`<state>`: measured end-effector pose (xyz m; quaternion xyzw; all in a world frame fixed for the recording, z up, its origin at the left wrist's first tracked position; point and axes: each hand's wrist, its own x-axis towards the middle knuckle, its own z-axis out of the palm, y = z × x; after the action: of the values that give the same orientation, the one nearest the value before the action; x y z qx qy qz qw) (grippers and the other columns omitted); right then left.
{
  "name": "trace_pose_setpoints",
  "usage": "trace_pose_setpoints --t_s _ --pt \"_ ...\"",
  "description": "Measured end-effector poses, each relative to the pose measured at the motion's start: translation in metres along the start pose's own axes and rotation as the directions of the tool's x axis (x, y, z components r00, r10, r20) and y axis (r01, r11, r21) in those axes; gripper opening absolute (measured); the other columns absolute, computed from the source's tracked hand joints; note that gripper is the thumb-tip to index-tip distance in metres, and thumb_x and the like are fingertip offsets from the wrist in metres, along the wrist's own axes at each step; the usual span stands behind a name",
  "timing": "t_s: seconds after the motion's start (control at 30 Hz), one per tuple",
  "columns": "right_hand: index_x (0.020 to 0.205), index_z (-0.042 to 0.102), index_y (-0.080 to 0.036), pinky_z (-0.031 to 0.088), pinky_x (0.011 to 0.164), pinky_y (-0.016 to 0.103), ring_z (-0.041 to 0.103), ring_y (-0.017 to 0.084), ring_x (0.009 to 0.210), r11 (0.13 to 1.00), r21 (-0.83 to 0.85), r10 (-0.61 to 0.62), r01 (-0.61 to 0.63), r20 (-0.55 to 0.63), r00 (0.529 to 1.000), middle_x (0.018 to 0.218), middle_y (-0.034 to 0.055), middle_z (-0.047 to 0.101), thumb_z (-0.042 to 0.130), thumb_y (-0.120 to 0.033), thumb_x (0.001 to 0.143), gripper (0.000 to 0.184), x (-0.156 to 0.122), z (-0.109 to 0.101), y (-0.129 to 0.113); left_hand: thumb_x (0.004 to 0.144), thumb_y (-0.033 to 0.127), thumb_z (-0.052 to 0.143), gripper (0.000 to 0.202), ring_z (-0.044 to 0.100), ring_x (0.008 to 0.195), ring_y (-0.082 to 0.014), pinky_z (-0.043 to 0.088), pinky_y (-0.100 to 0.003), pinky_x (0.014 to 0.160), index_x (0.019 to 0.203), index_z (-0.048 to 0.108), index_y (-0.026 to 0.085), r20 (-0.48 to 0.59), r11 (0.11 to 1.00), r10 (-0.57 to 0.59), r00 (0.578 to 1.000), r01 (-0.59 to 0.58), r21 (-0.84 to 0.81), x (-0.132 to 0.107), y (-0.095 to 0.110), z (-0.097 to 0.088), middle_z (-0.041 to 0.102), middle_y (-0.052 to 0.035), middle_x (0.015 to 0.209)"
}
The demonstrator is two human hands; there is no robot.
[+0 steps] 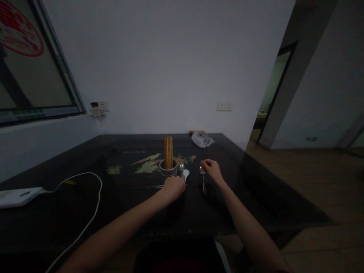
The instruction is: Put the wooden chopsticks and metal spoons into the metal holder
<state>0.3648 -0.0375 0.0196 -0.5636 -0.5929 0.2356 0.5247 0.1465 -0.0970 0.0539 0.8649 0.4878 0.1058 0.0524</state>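
The left hand (174, 186) is gripping a white spoon (185, 173) in closed fingers, right of the chopstick cup (168, 173) — a metal spoon (182, 167) is showing beside it — while the right hand (212, 169) is pinching a second steel spoon (203, 170) at its bowl

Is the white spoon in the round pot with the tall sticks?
No, the white spoon is outside the round pot, by the person's left hand, while the tall sticks stand inside it.
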Motion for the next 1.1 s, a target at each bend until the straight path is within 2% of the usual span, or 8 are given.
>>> trace_pose_setpoints --t_s 0.1,0.2,0.27,0.37,0.47,0.83,1.1 --pt "0.071 0.065 -0.015 0.045 0.049 0.021 0.060 0.014 0.053 1.000 -0.005 0.000 0.000 0.010 1.000 0.058 0.0022 0.063 0.053 -0.041 0.077 0.029 0.000 0.000 0.000 0.083 0.020 0.054 0.021 0.065 0.086 -0.0365 0.047 -0.047 0.075 0.100 0.061 0.011 -0.008 0.993 -0.113 0.994 0.113 0.014 0.007 0.003 0.016 0.067 -0.0235 0.088" --pt "0.071 0.065 -0.014 0.044 0.048 0.021 0.060 0.013 0.053 1.000 -0.002 -0.002 0.002 0.009 1.000 0.057 0.0023 0.063 0.053 -0.041 0.077 0.030 0.000 0.001 -0.001 0.081 0.022 0.058 0.021 0.065 0.091 -0.0374 0.047 -0.048 0.079 0.099 0.061 0.011 -0.004 0.985 -0.171 0.985 0.171 -0.024 0.010 0.004 0.025 0.067 -0.0238 0.091" --pt "0.071 0.066 -0.014 0.044 0.048 0.020 0.060 0.013 0.052 1.000 -0.002 -0.008 0.008 0.005 1.000 0.056 0.0021 0.062 0.054 -0.041 0.077 0.030 0.000 0.001 -0.002 0.082 0.025 0.058 0.024 0.065 0.094 -0.0359 0.047 -0.046 0.080 0.102 0.060 0.011 0.021 0.984 -0.176 0.984 0.176 0.028 0.010 0.005 0.025 0.068 -0.0226 0.093" --pt "0.069 0.066 -0.015 0.044 0.047 0.020 0.060 0.013 0.051 1.000 -0.009 -0.027 0.027 0.007 1.000 0.055 0.0020 0.063 0.054 -0.040 0.077 0.030 -0.001 0.001 -0.003 0.086 0.031 0.053 0.029 0.066 0.093 -0.0335 0.050 -0.041 0.076 0.106 0.058 0.010 0.066 0.972 -0.174 0.983 0.160 0.173 0.009 0.007 0.023 0.068 -0.0207 0.094" --pt "0.068 0.066 -0.015 0.043 0.046 0.020 0.059 0.013 0.050 0.999 -0.023 -0.038 0.038 0.010 0.999 0.055 0.0023 0.063 0.054 -0.040 0.077 0.030 -0.002 0.001 -0.004 0.089 0.033 0.048 0.031 0.066 0.091 -0.0315 0.051 -0.039 0.074 0.108 0.057 0.010 0.081 0.961 -0.158 0.984 0.134 0.243 0.009 0.009 0.023 0.069 -0.0186 0.094" --pt "0.070 0.066 -0.015 0.042 0.048 0.021 0.058 0.013 0.050 0.999 -0.022 -0.031 0.031 0.020 0.999 0.055 0.0016 0.062 0.053 -0.039 0.078 0.029 -0.002 0.003 -0.003 0.090 0.035 0.042 0.034 0.067 0.090 -0.0314 0.050 -0.039 0.073 0.114 0.053 0.013 0.090 0.964 -0.083 0.993 0.057 0.260 0.007 0.012 0.030 0.070 -0.0161 0.092" --pt "0.070 0.066 -0.015 0.040 0.049 0.021 0.059 0.014 0.052 0.998 -0.057 -0.039 0.042 0.046 0.998 0.056 0.0022 0.063 0.052 -0.038 0.079 0.028 -0.002 0.003 -0.001 0.089 0.038 0.044 0.035 0.067 0.087 -0.0309 0.050 -0.039 0.071 0.112 0.054 0.014 0.127 0.958 -0.006 0.992 -0.031 0.286 -0.005 0.026 0.028 0.069 -0.0164 0.092"
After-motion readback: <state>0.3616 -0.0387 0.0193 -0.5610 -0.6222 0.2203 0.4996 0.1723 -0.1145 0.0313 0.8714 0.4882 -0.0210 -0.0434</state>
